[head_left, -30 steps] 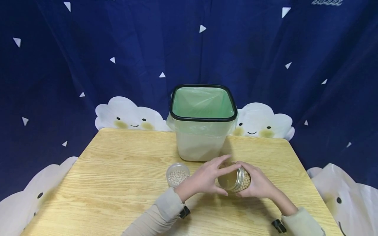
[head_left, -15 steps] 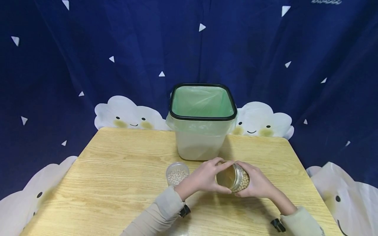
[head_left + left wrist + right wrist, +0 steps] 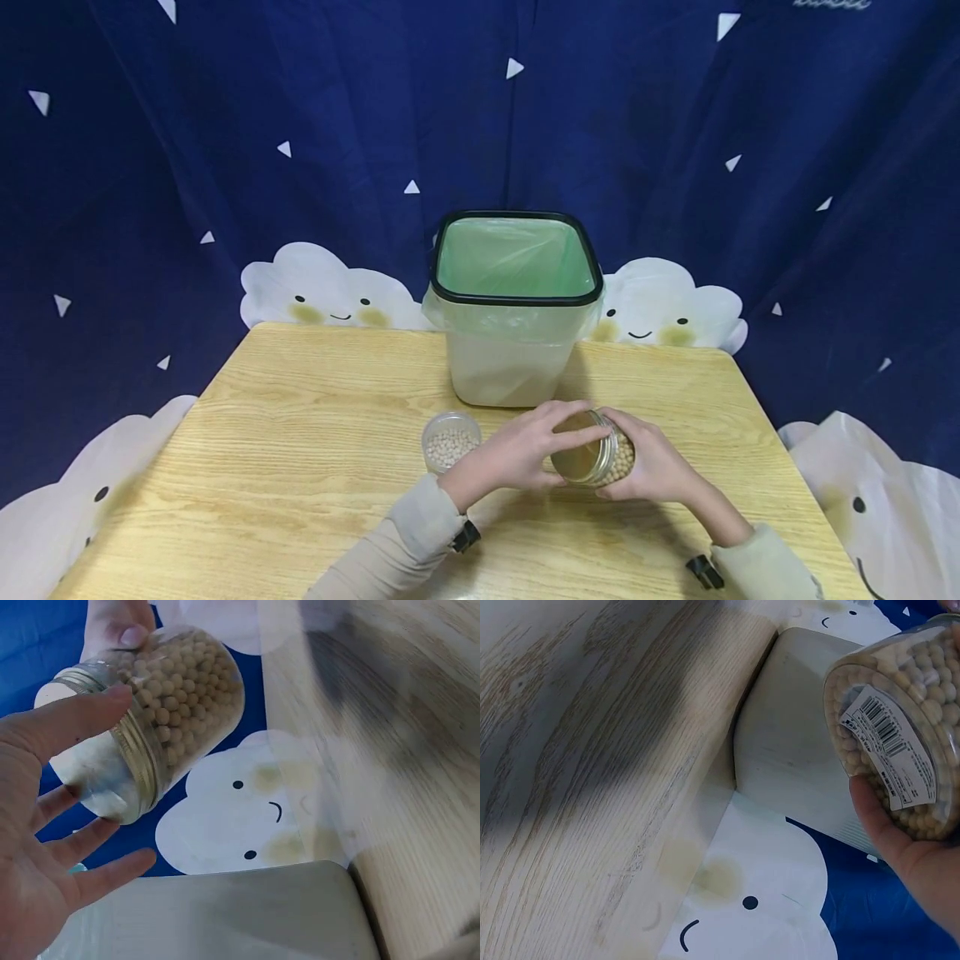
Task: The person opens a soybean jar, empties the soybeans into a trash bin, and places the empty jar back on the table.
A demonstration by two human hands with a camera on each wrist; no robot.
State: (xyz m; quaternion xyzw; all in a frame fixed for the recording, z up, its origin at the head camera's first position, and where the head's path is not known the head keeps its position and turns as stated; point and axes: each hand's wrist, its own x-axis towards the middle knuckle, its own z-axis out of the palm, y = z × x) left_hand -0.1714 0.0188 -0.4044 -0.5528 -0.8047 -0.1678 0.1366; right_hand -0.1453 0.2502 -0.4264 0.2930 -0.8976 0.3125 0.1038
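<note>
A clear jar (image 3: 191, 694) full of small round beige balls lies tilted between the hands, its shiny lid (image 3: 576, 457) facing left. My right hand (image 3: 660, 467) grips the jar's body near its base; in the right wrist view a barcode label (image 3: 892, 746) shows on the jar's bottom. My left hand (image 3: 521, 448) is around the lid with fingers spread and fairly straight. In the left wrist view its thumb overlaps the lid's ridged edge, and the other fingers stand loosely by the lid. Beside the left forearm stands a small clear tub (image 3: 451, 442) holding pale balls.
A pale bin (image 3: 513, 362) with a black rim and green liner stands at the back middle of the wooden table (image 3: 315, 417), just behind the hands. A dark blue curtain (image 3: 337, 108) with white clouds and triangles hangs behind and around the table.
My left fingers closed in on the lid half a second ago and have now spread again, the hand turning slightly. My right hand and the jar stay nearly in place.
</note>
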